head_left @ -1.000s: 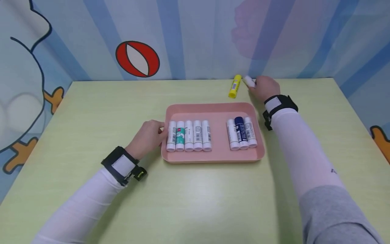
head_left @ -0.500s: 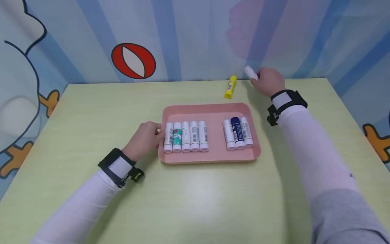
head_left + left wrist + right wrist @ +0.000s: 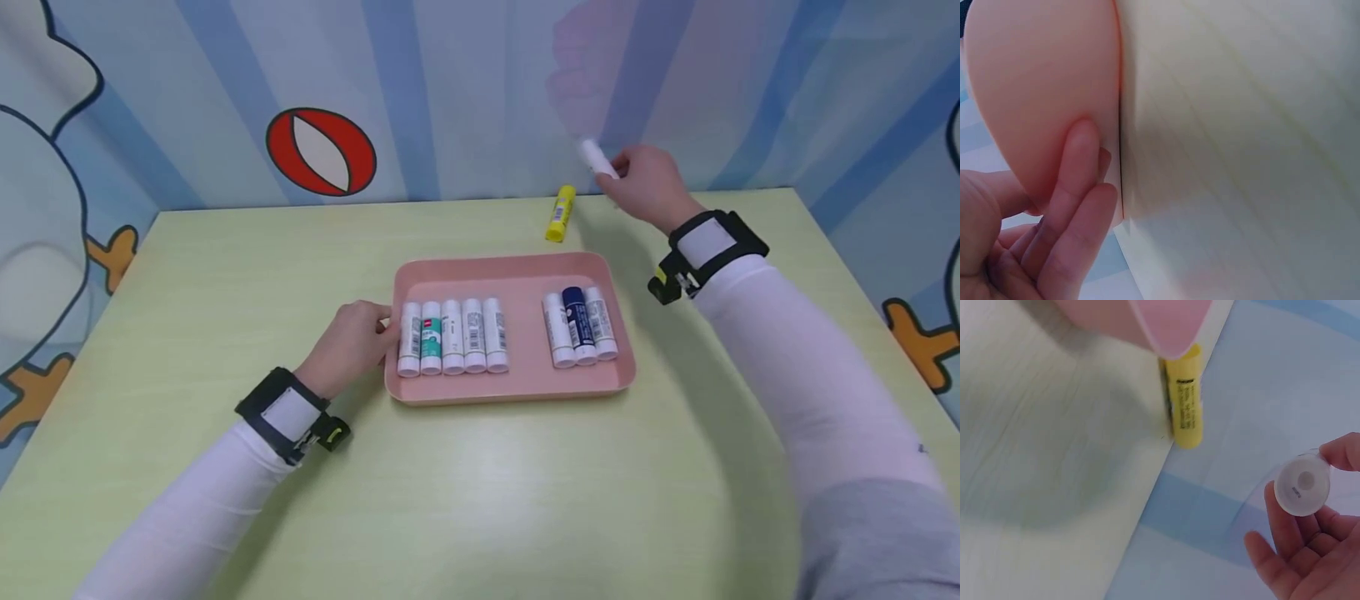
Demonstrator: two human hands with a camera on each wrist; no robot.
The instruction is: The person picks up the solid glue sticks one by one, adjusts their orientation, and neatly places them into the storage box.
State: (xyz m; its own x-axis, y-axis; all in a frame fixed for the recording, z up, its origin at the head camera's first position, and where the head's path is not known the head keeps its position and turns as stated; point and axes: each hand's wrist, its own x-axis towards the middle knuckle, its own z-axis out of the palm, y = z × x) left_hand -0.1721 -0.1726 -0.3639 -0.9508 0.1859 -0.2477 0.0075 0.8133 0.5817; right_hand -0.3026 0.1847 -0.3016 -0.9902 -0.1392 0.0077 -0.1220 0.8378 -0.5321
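Note:
My right hand [image 3: 648, 187] pinches a white glue stick [image 3: 597, 158] between thumb and fingers, held up off the table near the back wall. In the right wrist view, the round end of that glue stick [image 3: 1302, 487] faces the camera. My left hand [image 3: 348, 348] holds the left rim of a pink tray [image 3: 525, 387]. Seen from the left wrist, the fingers [image 3: 1079, 162] lie against the tray's outer wall, with the thumb at its rim. Several glue sticks [image 3: 452, 337] lie side by side at the tray's left, one with a green label. Three more, the middle one dark blue [image 3: 579, 323], lie at its right.
A yellow glue stick [image 3: 560, 214] lies behind the tray on the pale table [image 3: 480, 500], close to the wall. The blue striped wall [image 3: 465, 92] with a printed red ball rises along the table's back edge.
My right hand has lifted the white glue stick up from the table's back edge. The left hand stays at the tray's rim. The whole head view has shifted slightly.

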